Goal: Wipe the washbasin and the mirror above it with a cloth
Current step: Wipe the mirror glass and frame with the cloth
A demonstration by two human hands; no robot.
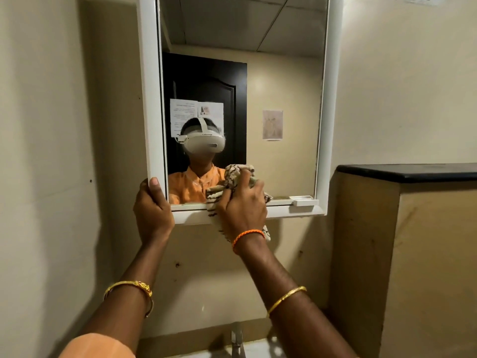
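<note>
The right hand (241, 202) has its fingers curled around a bunched striped cloth (238, 177) and presses it against the mirror (271, 73) at the bottom edge of the glass, left of centre, with one tail of the cloth hanging down over the lower frame. The left hand (152, 208) grips the bottom-left corner of the white frame (148, 99), thumb on the front face, fingers wrapped behind.

The mirror looks like a cabinet door that may swing, so a hard push from the wiping hand could move it if the left hand's hold slips. The dangling tail could also snag on the small white handle (303, 201) near the bottom-right corner. Only a low patch of glass is covered by the cloth.

The mirror hangs upright, long axis vertical, facing the person. The washbasin (260, 350) and its tap (237, 342) sit below, barely in view.
</note>
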